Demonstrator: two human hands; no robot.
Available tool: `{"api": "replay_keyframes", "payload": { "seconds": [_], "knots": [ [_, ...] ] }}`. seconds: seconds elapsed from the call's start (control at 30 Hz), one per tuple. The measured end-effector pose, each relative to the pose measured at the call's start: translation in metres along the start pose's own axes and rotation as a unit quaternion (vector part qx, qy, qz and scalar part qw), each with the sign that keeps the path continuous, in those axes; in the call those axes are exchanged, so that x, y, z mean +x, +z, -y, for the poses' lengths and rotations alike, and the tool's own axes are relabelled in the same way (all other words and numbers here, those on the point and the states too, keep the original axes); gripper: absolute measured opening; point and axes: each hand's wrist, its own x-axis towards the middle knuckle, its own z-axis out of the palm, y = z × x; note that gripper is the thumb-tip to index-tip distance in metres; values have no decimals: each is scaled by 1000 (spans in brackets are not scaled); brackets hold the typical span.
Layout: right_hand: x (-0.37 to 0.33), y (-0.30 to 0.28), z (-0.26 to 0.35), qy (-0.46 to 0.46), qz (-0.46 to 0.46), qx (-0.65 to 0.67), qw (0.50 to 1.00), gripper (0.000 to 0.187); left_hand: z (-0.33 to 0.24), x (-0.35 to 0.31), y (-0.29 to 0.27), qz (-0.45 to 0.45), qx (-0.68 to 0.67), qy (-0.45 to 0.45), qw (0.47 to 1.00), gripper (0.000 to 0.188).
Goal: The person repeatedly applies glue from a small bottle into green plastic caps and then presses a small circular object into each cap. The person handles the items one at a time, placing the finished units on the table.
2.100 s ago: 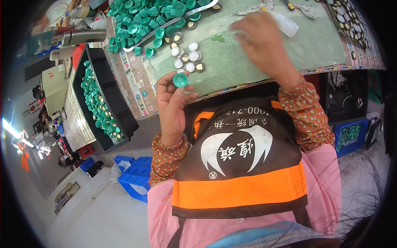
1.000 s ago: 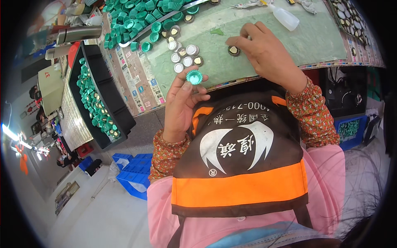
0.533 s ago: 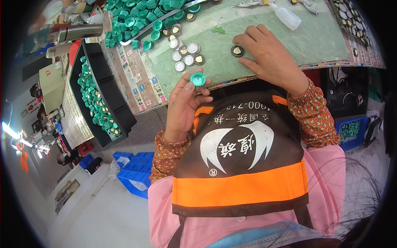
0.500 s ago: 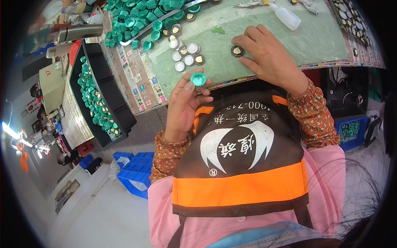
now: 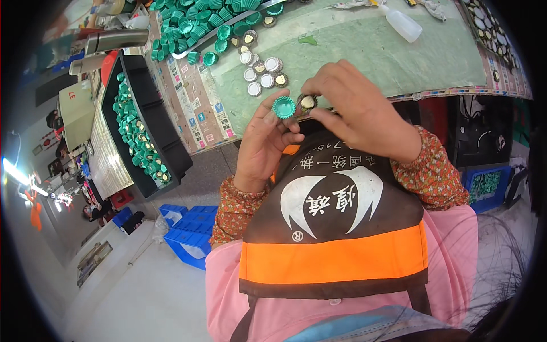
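Note:
My left hand (image 5: pixel 263 139) pinches a green fluted cap (image 5: pixel 284 107) at the near edge of the table, its hollow side turned up. Close beside it, my right hand (image 5: pixel 356 111) grips a dark crimped cap (image 5: pixel 308 102) with a pale yellow piece in its middle. The two caps are very near each other; whether they touch I cannot tell. Farther back on the green mat (image 5: pixel 342 68) lies a cluster of crimped caps (image 5: pixel 266 80), some showing white discs and others pale yellow centres.
A heap of green caps (image 5: pixel 196 25) fills a tray at the back left. Left of the table, a black bin (image 5: pixel 165 134) holds more green caps. A white squeeze bottle (image 5: pixel 404 24) lies at the back. Round pieces fill a tray (image 5: pixel 491 31) at far right.
My right hand has lifted the dark cap off the mat and brought it left, beside the green cap. My left hand still holds the green cap, slightly farther right.

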Motion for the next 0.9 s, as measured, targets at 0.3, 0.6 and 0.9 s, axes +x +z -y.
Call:
{"api": "replay_keyframes", "payload": {
  "seconds": [0.3,0.6,0.9],
  "knots": [
    [-2,14,18,-2,44,-43,998,44,5,-2,-4,12,26,-12,1000,54],
    [-2,22,19,-17,-2,-63,998,35,6,-5,3,-4,43,-16,999,50],
    [-5,22,20,-14,24,-57,998,40,10,-6,10,-27,90,-4,996,46]
  ]
}}
